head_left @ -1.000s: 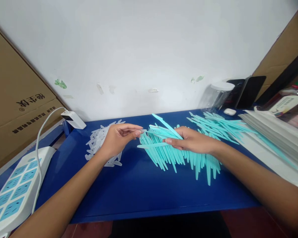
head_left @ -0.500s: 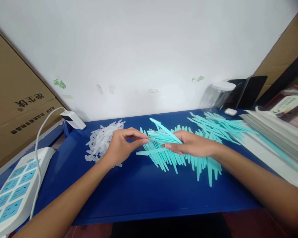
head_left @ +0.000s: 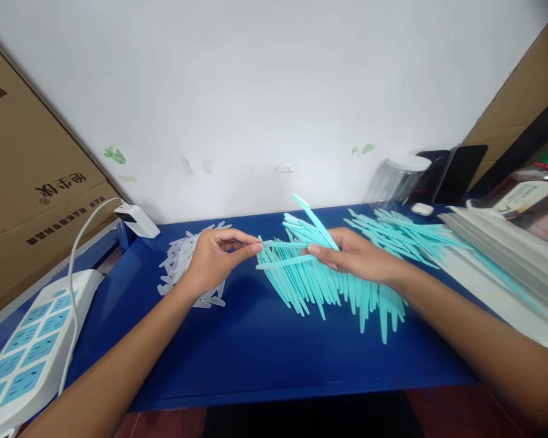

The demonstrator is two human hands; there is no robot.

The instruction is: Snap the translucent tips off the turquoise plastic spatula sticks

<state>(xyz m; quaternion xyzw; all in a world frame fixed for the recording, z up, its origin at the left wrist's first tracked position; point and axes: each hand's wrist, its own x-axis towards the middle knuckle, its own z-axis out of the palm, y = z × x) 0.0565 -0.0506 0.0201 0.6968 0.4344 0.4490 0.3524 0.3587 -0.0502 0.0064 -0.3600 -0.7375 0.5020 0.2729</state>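
My right hand (head_left: 356, 252) is closed round a loose fan of turquoise eyebrow razors (head_left: 319, 225), their blade ends pointing left and up. My left hand (head_left: 223, 252) pinches the tip of one razor that reaches across from the right hand. A pale bit shows at the fingertips; whether it is a cap I cannot tell. Below the bundle lies a wide pile of the same turquoise razors (head_left: 301, 289). Small translucent blade caps (head_left: 214, 295) are heaped behind and beside my left hand, which partly hides them.
More razors (head_left: 397, 234) lie at the back right, by a clear jar (head_left: 393, 185) with a white lid and a white earbud case (head_left: 422, 209). A stack of white sheets (head_left: 497, 274) borders the right. On the left are a power strip (head_left: 31, 347), a cable and a cardboard box (head_left: 41, 152).
The razors in my right hand have spread and swung upward at their tips. My left hand has moved slightly left, drawing apart from the bundle with one razor's tip between its fingers.
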